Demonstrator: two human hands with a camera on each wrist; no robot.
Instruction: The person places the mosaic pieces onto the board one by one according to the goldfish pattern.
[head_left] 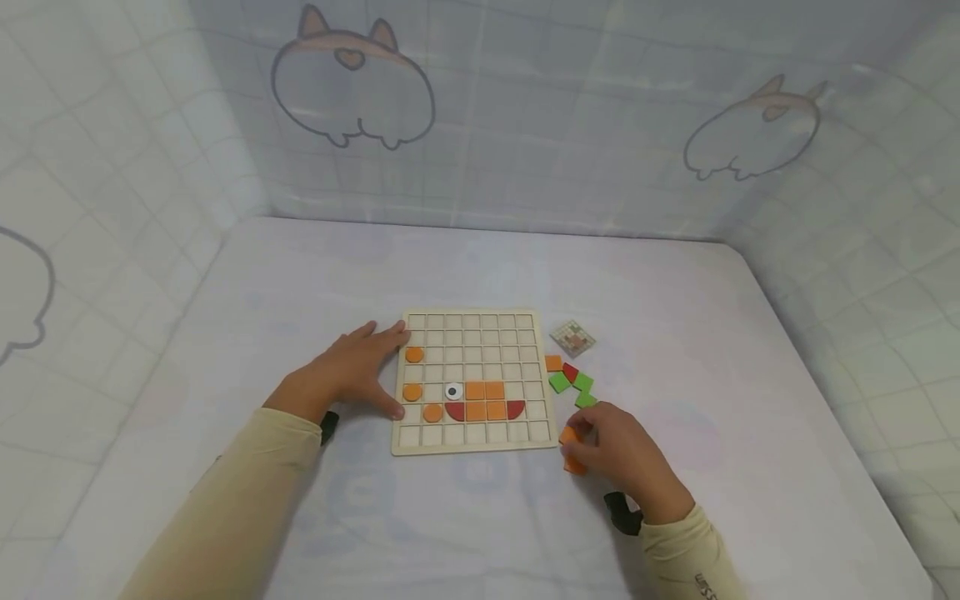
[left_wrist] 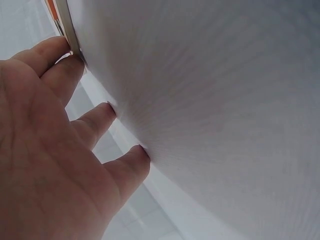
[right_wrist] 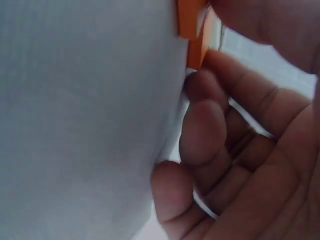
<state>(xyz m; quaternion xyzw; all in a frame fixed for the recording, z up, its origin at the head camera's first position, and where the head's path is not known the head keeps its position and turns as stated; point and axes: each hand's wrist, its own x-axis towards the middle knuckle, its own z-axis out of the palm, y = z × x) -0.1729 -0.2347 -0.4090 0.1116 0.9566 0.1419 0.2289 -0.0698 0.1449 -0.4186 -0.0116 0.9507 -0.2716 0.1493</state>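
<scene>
A pale square grid board [head_left: 480, 442] lies on the white table. My left hand [head_left: 352, 371] spreads along its left side, with thumb and a fingertip on the rim; in the left wrist view, fingertips [left_wrist: 134, 160] rest on the tabletop. Orange discs [head_left: 412, 392], a white eye piece [head_left: 453, 391], orange squares [head_left: 475, 390] and red rounded pieces [head_left: 456, 411] fill some cells. Off the board's lower right corner, my right hand [head_left: 618, 446] pinches an orange square tile [head_left: 571, 435] between thumb and index finger. Another orange tile [head_left: 575, 466] lies just below it, partly hidden.
Right of the board lie several green tiles [head_left: 559, 382], a red piece [head_left: 571, 372] and an orange tile [head_left: 553, 363]. Behind them is a small pattern card [head_left: 573, 337]. Pale curtains [head_left: 480, 125] with animal drawings surround the table.
</scene>
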